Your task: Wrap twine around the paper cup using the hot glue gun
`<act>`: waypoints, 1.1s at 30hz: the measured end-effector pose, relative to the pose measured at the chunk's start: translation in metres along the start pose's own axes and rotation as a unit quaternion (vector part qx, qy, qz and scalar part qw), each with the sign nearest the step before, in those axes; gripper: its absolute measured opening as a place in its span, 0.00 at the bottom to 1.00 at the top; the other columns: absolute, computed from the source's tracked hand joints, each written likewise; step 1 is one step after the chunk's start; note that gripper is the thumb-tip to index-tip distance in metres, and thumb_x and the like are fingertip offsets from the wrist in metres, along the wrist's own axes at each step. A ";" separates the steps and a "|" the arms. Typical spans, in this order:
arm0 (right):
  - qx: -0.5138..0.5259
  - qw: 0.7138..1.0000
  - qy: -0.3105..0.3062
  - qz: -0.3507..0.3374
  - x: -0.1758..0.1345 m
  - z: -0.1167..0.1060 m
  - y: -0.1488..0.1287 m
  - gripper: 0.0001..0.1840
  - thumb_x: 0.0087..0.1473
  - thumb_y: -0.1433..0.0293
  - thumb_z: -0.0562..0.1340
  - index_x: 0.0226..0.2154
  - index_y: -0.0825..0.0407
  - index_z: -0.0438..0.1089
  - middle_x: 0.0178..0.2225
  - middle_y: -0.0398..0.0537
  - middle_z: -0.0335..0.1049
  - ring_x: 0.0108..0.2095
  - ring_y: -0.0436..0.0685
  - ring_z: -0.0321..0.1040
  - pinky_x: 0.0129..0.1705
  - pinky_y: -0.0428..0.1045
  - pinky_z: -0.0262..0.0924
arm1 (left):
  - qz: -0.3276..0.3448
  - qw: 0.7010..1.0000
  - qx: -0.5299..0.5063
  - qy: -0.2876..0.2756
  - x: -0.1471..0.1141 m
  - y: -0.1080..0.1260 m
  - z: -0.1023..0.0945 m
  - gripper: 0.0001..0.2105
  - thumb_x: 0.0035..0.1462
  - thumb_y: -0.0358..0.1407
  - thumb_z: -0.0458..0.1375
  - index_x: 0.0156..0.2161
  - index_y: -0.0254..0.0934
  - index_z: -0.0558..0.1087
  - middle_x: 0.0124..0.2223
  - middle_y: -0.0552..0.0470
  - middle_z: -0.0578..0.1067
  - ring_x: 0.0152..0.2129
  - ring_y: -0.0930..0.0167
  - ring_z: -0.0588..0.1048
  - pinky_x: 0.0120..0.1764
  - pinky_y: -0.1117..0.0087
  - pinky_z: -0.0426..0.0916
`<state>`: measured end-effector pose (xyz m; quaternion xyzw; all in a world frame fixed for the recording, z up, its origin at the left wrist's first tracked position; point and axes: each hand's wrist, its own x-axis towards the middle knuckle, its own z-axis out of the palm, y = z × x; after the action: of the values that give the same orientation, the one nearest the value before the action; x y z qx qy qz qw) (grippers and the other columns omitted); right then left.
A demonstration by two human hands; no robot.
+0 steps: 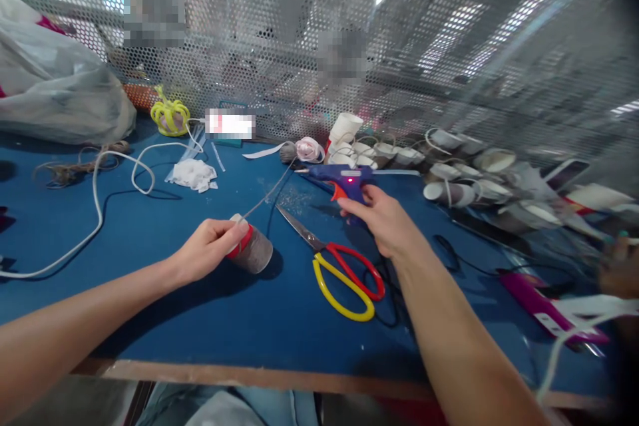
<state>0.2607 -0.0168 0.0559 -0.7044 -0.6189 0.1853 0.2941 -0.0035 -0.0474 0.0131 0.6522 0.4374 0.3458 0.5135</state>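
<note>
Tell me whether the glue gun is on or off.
On, it seems: a red light glows on the body of the glue gun in the right hand. How hot it is, I cannot tell.

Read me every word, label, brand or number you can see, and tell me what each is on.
None can be read.
Blue glue gun in the right hand: any marking on its pale plate is too small.
White-and-pink patch at the table's back: pixelated, unreadable.
Purple item at right: white marks, too blurred.
</note>
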 end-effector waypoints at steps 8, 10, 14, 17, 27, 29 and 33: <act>0.239 0.951 -0.189 -0.047 -0.049 0.006 -0.039 0.10 0.45 0.64 0.59 0.30 0.55 0.65 0.16 0.38 0.59 0.15 0.45 0.56 0.18 0.42 0.54 | -0.020 0.999 -0.025 0.040 0.004 -0.001 -0.002 0.21 0.53 0.46 0.47 0.25 0.29 0.72 0.24 0.52 0.72 0.22 0.75 0.67 0.30 0.76 0.62; 0.211 0.953 -0.208 -0.059 -0.059 0.009 -0.040 0.11 0.46 0.64 0.58 0.30 0.55 0.66 0.15 0.38 0.58 0.15 0.46 0.55 0.17 0.43 0.54 | -0.023 0.998 -0.035 0.038 0.006 -0.001 -0.001 0.21 0.53 0.46 0.46 0.25 0.29 0.72 0.25 0.51 0.73 0.23 0.74 0.67 0.31 0.75 0.62; 0.092 0.973 -0.206 -0.052 -0.069 0.012 -0.036 0.11 0.45 0.61 0.58 0.23 0.53 0.65 0.12 0.39 0.60 0.14 0.50 0.59 0.19 0.46 0.57 | -0.022 0.998 -0.042 0.029 0.007 -0.001 0.000 0.21 0.53 0.46 0.45 0.29 0.30 0.73 0.27 0.51 0.75 0.26 0.72 0.69 0.32 0.74 0.63; 0.023 0.982 -0.153 -0.105 -0.070 0.015 -0.034 0.11 0.45 0.61 0.58 0.18 0.49 0.65 0.10 0.39 0.60 0.15 0.52 0.61 0.20 0.47 0.59 | -0.010 0.999 -0.037 0.021 0.006 0.000 0.001 0.21 0.54 0.46 0.45 0.34 0.31 0.74 0.29 0.51 0.75 0.29 0.71 0.70 0.35 0.74 0.64; -0.032 0.980 -0.074 -0.180 -0.074 0.027 -0.031 0.06 0.43 0.63 0.59 0.26 0.47 0.67 0.25 0.45 0.70 0.31 0.60 0.67 0.36 0.54 0.62 | -0.013 0.999 0.025 0.040 0.007 0.000 0.002 0.23 0.54 0.46 0.43 0.34 0.29 0.73 0.27 0.52 0.73 0.23 0.74 0.67 0.28 0.76 0.62; -0.030 0.981 -0.078 -0.175 -0.074 0.028 -0.031 0.07 0.44 0.63 0.58 0.26 0.48 0.67 0.26 0.47 0.70 0.33 0.62 0.67 0.38 0.56 0.61 | -0.013 0.998 0.039 0.044 0.008 -0.001 0.001 0.23 0.54 0.46 0.43 0.31 0.29 0.73 0.25 0.52 0.71 0.21 0.76 0.65 0.26 0.77 0.61; -0.032 0.979 -0.109 -0.167 -0.075 0.027 -0.033 0.09 0.45 0.63 0.56 0.28 0.49 0.69 0.29 0.51 0.70 0.35 0.65 0.67 0.39 0.59 0.61 | -0.017 0.997 0.048 0.049 0.008 -0.002 0.001 0.23 0.54 0.46 0.43 0.28 0.29 0.72 0.24 0.53 0.70 0.20 0.76 0.63 0.26 0.76 0.60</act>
<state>0.2064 -0.0835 0.0489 -0.5760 -0.7616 0.1896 0.2284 0.0000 -0.0402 0.0110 0.6509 0.4893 0.3474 0.4649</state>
